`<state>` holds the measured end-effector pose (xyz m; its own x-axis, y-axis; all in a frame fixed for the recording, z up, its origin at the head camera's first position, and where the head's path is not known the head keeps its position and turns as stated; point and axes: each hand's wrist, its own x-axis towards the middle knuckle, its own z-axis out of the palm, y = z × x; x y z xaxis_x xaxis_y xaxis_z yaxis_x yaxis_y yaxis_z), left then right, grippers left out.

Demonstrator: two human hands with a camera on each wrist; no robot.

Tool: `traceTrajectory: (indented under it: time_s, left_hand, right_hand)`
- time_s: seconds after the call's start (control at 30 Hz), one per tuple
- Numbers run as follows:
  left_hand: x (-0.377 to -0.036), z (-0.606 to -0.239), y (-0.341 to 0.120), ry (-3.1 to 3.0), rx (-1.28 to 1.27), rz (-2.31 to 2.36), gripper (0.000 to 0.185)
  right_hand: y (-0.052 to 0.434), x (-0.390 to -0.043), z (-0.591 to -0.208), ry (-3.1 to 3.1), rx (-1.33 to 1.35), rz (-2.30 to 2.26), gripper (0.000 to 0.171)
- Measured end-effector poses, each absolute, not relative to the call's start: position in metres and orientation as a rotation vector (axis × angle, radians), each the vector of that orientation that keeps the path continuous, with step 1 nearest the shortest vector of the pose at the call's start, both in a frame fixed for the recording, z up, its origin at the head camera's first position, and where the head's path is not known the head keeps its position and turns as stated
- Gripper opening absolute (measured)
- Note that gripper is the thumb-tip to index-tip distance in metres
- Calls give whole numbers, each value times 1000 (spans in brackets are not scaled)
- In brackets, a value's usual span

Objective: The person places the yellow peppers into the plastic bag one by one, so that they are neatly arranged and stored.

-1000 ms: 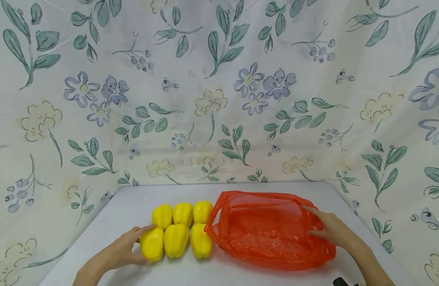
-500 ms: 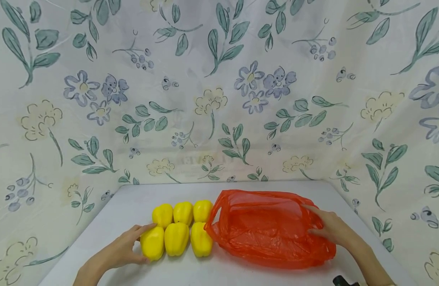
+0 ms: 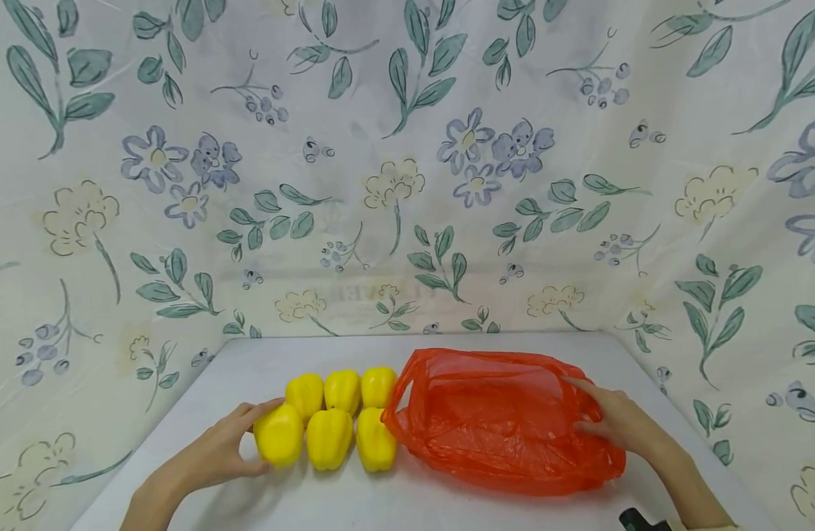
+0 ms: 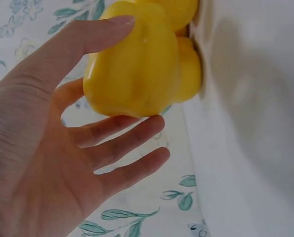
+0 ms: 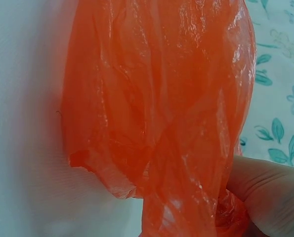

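Note:
My left hand point(image 3: 214, 451) grips the front-left yellow bell pepper point(image 3: 278, 435) between thumb and fingers. In the left wrist view this bell pepper point(image 4: 132, 64) hangs off the table, the thumb over one side and the fingertips along its lower end. Several more yellow bell peppers point(image 3: 330, 440) sit in two rows to its right. A thin red plastic bag point(image 3: 493, 420) lies beside them, its handle loop toward the peppers. My right hand point(image 3: 621, 422) holds the bag's right end. In the right wrist view the thumb point(image 5: 273, 192) presses against bunched red plastic; the other fingers are mostly hidden.
The white table point(image 3: 314, 509) carries everything. A floral curtain point(image 3: 407, 221) hangs behind it and along both sides. A small black object point(image 3: 636, 520) shows at the bottom right, beside the right forearm.
My left hand has raised the front-left bell pepper and shifted it slightly left, opening a gap to its neighbour. The right hand and the bag stay in place.

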<state>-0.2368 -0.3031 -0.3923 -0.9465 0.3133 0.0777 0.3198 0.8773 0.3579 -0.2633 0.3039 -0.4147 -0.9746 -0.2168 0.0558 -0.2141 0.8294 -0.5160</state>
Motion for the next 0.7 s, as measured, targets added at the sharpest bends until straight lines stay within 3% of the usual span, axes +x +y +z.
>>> traceTrajectory:
  time_s: [0.7]
  left_hand:
    - [-246, -359, -266, -2912, -570, -561, 87]
  right_hand:
    - [301, -264, -413, 2981, -265, -850, 78]
